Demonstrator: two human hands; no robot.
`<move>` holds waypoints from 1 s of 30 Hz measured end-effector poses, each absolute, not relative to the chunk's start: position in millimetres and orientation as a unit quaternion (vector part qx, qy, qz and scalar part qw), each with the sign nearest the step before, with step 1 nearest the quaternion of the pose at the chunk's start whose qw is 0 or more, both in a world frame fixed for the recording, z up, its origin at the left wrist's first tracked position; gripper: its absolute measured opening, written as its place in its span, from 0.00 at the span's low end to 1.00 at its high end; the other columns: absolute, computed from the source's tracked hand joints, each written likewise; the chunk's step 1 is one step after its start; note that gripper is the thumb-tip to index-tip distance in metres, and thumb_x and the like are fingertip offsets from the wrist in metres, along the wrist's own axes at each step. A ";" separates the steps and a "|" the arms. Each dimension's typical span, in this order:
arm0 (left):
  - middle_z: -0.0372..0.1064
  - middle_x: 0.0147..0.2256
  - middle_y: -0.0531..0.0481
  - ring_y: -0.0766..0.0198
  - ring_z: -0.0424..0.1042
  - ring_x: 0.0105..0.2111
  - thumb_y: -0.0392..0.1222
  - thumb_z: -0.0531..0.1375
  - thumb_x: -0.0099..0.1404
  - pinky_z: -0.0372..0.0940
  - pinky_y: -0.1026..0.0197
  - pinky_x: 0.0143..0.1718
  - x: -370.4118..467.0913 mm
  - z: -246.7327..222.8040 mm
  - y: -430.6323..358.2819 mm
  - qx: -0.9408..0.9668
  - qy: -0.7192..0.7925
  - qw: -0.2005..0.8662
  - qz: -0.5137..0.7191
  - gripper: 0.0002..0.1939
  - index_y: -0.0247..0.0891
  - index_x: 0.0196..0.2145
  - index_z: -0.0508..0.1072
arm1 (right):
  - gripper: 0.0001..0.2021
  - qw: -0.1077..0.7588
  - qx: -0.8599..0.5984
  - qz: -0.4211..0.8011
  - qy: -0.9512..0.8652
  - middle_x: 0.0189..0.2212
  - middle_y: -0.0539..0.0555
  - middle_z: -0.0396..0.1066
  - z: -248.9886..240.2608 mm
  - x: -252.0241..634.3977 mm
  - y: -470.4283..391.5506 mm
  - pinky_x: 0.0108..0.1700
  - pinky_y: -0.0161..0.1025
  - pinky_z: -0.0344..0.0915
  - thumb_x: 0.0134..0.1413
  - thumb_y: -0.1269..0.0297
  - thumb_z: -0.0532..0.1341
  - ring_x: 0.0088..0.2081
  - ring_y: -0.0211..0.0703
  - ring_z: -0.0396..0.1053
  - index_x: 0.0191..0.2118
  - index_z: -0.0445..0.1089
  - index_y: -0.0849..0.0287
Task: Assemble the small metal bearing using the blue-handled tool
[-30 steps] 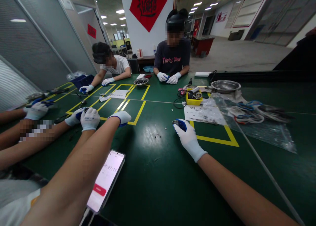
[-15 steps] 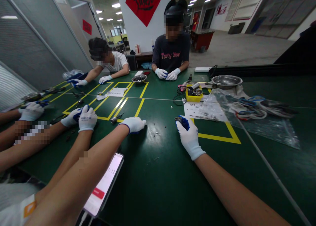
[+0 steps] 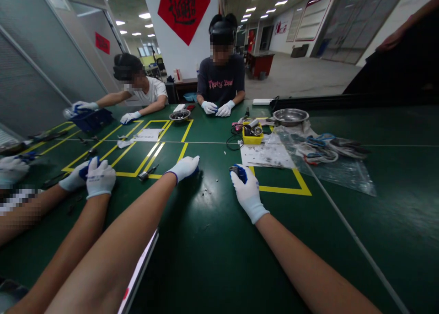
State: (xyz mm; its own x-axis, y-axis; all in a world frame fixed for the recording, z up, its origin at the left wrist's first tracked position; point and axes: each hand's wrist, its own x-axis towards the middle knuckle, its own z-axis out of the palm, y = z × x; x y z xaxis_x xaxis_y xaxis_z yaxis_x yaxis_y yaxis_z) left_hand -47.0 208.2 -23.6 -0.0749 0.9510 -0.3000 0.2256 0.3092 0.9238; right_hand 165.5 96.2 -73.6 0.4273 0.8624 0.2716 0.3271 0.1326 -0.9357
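My left hand (image 3: 185,168), in a white glove with a blue palm, hovers just left of several tiny metal rings (image 3: 210,192). Its fingers are pressed together, and whatever may be between them is hidden. My right hand (image 3: 247,192), gloved alike, is wrapped round a short hollow metal cylinder (image 3: 233,169), its round mouth facing up and left. The loose rings lie on the green table (image 3: 202,259) between my hands. Left of my left hand rests a metal part with a thin shaft (image 3: 148,173), on the yellow tape.
A yellow bin (image 3: 253,140) of metal parts stands beyond my right hand, beside papers (image 3: 269,155). Farther right are a steel bowl (image 3: 291,116) and cables on a plastic bag (image 3: 343,172). A phone (image 3: 140,273) lies under my left forearm. Co-workers' gloved hands (image 3: 101,179) work at left.
The view has swung right. My left hand has shifted up and right relative to the rings, fingertips tilted higher. My right hand keeps the cylinder. A co-worker's blue bin at back left shows more fully.
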 end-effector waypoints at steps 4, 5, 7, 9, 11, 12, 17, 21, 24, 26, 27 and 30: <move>0.77 0.31 0.41 0.53 0.80 0.37 0.55 0.48 0.78 0.75 0.53 0.45 -28.5 -25.1 210.0 0.403 0.590 0.573 0.402 0.27 0.35 0.33 0.77 | 0.20 0.587 -0.615 0.231 -0.474 0.46 0.61 0.81 -74.5 165.0 97.2 0.57 0.55 0.70 0.56 0.51 0.61 0.48 0.56 0.77 0.49 0.77 0.57; 0.76 0.29 0.41 0.53 0.80 0.36 0.55 0.44 0.79 0.76 0.52 0.45 -25.9 -25.0 209.4 0.388 0.577 0.589 0.412 0.29 0.35 0.34 0.77 | 0.20 0.589 -0.613 0.233 -0.473 0.46 0.61 0.81 -74.2 165.0 97.3 0.57 0.55 0.70 0.56 0.51 0.61 0.48 0.56 0.77 0.48 0.76 0.57; 0.77 0.29 0.40 0.54 0.80 0.35 0.55 0.40 0.80 0.76 0.51 0.45 -24.0 -24.5 206.2 0.361 0.556 0.614 0.430 0.32 0.34 0.36 0.77 | 0.20 0.588 -0.611 0.239 -0.472 0.47 0.62 0.81 -73.1 165.2 97.1 0.58 0.56 0.70 0.55 0.51 0.60 0.48 0.56 0.77 0.48 0.76 0.57; 0.77 0.30 0.39 0.54 0.80 0.35 0.55 0.41 0.79 0.76 0.51 0.46 -25.1 -24.5 200.3 0.338 0.541 0.632 0.440 0.32 0.33 0.37 0.78 | 0.21 0.584 -0.614 0.243 -0.473 0.47 0.62 0.80 -71.8 165.5 96.6 0.58 0.56 0.69 0.55 0.51 0.60 0.49 0.57 0.76 0.49 0.76 0.58; 0.78 0.31 0.38 0.53 0.80 0.35 0.56 0.44 0.79 0.76 0.51 0.47 -26.6 -25.4 192.1 0.323 0.527 0.648 0.446 0.31 0.32 0.38 0.79 | 0.22 0.580 -0.617 0.244 -0.473 0.48 0.63 0.80 -71.0 165.8 96.2 0.58 0.56 0.69 0.55 0.50 0.60 0.50 0.57 0.76 0.49 0.76 0.58; 0.79 0.32 0.37 0.52 0.81 0.36 0.56 0.46 0.78 0.76 0.51 0.48 -26.9 -26.4 187.3 0.317 0.521 0.654 0.448 0.30 0.32 0.38 0.79 | 0.21 0.578 -0.618 0.244 -0.473 0.48 0.62 0.80 -70.8 165.9 96.0 0.58 0.56 0.69 0.55 0.50 0.60 0.50 0.57 0.76 0.49 0.76 0.58; 0.80 0.31 0.38 0.53 0.81 0.35 0.56 0.53 0.77 0.76 0.51 0.50 -23.2 -33.1 162.8 0.311 0.496 0.667 0.461 0.26 0.33 0.36 0.80 | 0.21 0.583 -0.615 0.251 -0.469 0.47 0.62 0.80 -70.4 166.2 95.4 0.58 0.57 0.69 0.55 0.51 0.61 0.50 0.58 0.76 0.49 0.77 0.58; 0.79 0.30 0.40 0.56 0.80 0.32 0.52 0.54 0.77 0.76 0.55 0.46 -19.2 -34.6 151.4 0.309 0.490 0.668 0.466 0.24 0.34 0.31 0.80 | 0.22 0.578 -0.617 0.257 -0.468 0.48 0.63 0.80 -69.3 166.9 94.8 0.59 0.57 0.69 0.55 0.51 0.61 0.51 0.59 0.76 0.50 0.77 0.59; 0.78 0.28 0.39 0.57 0.79 0.30 0.53 0.53 0.78 0.77 0.57 0.40 -17.0 -32.3 147.3 0.299 0.494 0.670 0.467 0.27 0.32 0.30 0.79 | 0.22 0.583 -0.612 0.258 -0.467 0.48 0.63 0.80 -70.1 166.9 95.7 0.58 0.57 0.69 0.55 0.51 0.61 0.50 0.58 0.76 0.49 0.77 0.59; 0.77 0.27 0.40 0.58 0.79 0.29 0.55 0.52 0.78 0.77 0.59 0.38 -15.2 -30.6 144.9 0.290 0.497 0.669 0.471 0.28 0.31 0.30 0.78 | 0.21 0.597 -0.604 0.259 -0.459 0.47 0.63 0.80 -72.0 166.6 97.2 0.58 0.57 0.69 0.53 0.51 0.62 0.50 0.59 0.76 0.48 0.77 0.59; 0.77 0.27 0.41 0.59 0.78 0.28 0.56 0.52 0.78 0.77 0.59 0.37 -14.1 -30.1 143.6 0.285 0.499 0.668 0.474 0.29 0.31 0.30 0.78 | 0.21 0.605 -0.599 0.260 -0.455 0.47 0.63 0.80 -73.3 166.4 98.1 0.58 0.57 0.69 0.53 0.51 0.62 0.49 0.59 0.76 0.47 0.77 0.58; 0.76 0.27 0.42 0.60 0.78 0.28 0.57 0.51 0.78 0.76 0.61 0.34 -9.8 -30.1 139.3 0.272 0.506 0.665 0.478 0.30 0.31 0.31 0.78 | 0.20 0.621 -0.586 0.263 -0.450 0.46 0.62 0.81 -77.5 166.1 100.1 0.58 0.58 0.69 0.53 0.50 0.63 0.49 0.59 0.76 0.46 0.78 0.57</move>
State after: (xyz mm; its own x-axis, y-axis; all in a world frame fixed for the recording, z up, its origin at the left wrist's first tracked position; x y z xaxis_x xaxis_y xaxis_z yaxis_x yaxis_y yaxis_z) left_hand -9.8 139.3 -30.1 0.0319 0.9104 -0.4124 -0.3610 0.3953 0.8447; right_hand 166.1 100.1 -77.5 0.4575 0.8531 0.2508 0.2009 0.1755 -0.9637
